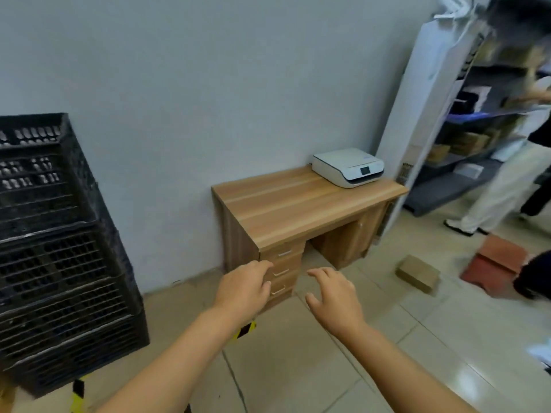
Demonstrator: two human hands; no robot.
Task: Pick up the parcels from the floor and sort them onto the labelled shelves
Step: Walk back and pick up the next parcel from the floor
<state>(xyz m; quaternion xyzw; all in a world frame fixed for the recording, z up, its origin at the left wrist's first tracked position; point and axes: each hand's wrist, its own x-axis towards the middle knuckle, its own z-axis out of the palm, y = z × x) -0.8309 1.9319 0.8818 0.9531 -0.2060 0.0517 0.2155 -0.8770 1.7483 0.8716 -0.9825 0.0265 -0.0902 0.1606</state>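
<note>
Both bare arms reach forward over the tiled floor point(298, 368), and neither hand holds anything. The left hand point(243, 289) hangs palm down with its fingers curled loosely inward, in front of the drawers of a wooden desk point(298, 204). The right hand point(334, 296) is beside it, a little apart, fingers spread wide and thumb out, empty as well. A small brown cardboard parcel point(417, 272) lies on the floor to the right of the desk, well apart from both hands. Just beyond it sits a reddish flat parcel point(495, 263), partly blurred, near the feet of another person in pale trousers point(507, 180) who stands at the right edge. Behind that person a dark metal shelf unit point(465, 150) holds several brown boxes on its levels; any labels are too blurred to read. A tall white panel point(417, 93) leans between the desk and the shelves. On the back right corner of the desk top rests a white printer point(348, 166), close to the grey wall. To the left, a stack of black plastic crates point(59, 248) stands against the same wall, with yellow and black striped tape point(78, 396) on the floor at its base.
</note>
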